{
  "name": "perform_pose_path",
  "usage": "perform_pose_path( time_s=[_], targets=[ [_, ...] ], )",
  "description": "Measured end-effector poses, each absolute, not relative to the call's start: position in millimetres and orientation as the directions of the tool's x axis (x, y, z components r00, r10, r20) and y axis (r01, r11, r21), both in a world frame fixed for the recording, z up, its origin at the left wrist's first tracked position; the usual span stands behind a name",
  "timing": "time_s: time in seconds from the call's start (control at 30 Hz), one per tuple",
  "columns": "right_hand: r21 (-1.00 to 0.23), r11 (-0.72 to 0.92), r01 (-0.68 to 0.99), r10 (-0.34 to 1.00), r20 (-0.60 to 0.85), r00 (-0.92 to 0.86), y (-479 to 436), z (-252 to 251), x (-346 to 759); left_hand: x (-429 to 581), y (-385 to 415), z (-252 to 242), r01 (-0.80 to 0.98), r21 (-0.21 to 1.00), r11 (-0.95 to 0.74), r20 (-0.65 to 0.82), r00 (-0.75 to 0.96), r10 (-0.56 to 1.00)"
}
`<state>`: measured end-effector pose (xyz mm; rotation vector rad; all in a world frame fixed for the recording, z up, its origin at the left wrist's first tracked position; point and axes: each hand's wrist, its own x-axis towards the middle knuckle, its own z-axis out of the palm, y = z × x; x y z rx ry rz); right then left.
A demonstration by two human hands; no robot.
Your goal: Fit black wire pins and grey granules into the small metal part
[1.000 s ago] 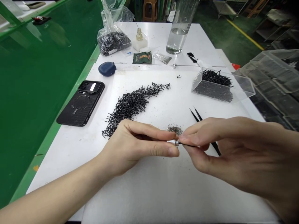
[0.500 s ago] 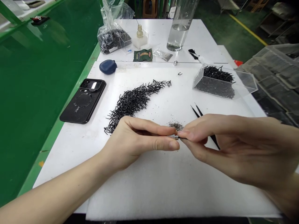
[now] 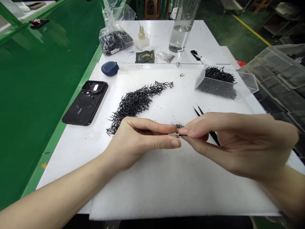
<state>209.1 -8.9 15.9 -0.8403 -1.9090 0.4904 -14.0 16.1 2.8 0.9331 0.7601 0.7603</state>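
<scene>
Between the thumb and fingers of my left hand (image 3: 140, 136) is a small silvery metal piece (image 3: 174, 135). My right hand (image 3: 228, 143) pinches a thin black rod-like piece (image 3: 183, 135), whose end meets the metal piece. How the two are joined is hidden by my fingertips. Just behind my fingers lies a little heap of tiny dark bits (image 3: 177, 125). Black tweezers (image 3: 213, 137) rest partly behind my right hand, tips pointing away. Left of centre spreads a pile of short bent black pieces (image 3: 133, 103), partly behind my left hand.
A black phone (image 3: 84, 103) and a dark blue rounded object (image 3: 110, 68) lie at left. Further back are a bag of black pieces (image 3: 114, 41), a small bottle (image 3: 141, 33), a green packet (image 3: 145, 56) and a tall clear vessel (image 3: 179, 38). A clear tray (image 3: 214, 87) stands right.
Both hands have risen slightly in view, still meeting at the metal piece. My right hand has turned a little at the wrist. The whole view has shifted slightly.
</scene>
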Motion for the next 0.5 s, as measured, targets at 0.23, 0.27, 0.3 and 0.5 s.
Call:
perform_pose_path(
  time_s=[0.23, 0.27, 0.3, 0.5],
  targets=[
    [-0.666, 0.676, 0.316, 0.737, 0.618, -0.275, -8.2, 12.3, 210.1, -13.2, 14.7, 4.3, -0.252, 0.887, 0.388, -0.222, 0.504, 0.835],
    [-0.668, 0.679, 0.304, 0.734, 0.621, -0.275, -8.1, 11.9, 210.3, -13.4, 14.3, 4.5, -0.251, 0.888, 0.385, -0.222, 0.5, 0.837],
    [-0.668, 0.681, 0.3, 0.732, 0.625, -0.272, -7.9, 11.4, 210.4, -13.5, 14.1, 4.6, -0.246, 0.891, 0.381, -0.224, 0.493, 0.841],
    [-0.677, 0.679, 0.285, 0.734, 0.637, -0.234, -5.5, 6.8, 210.3, -12.1, 14.9, 2.8, -0.24, 0.904, 0.353, -0.203, 0.485, 0.851]
  ],
)
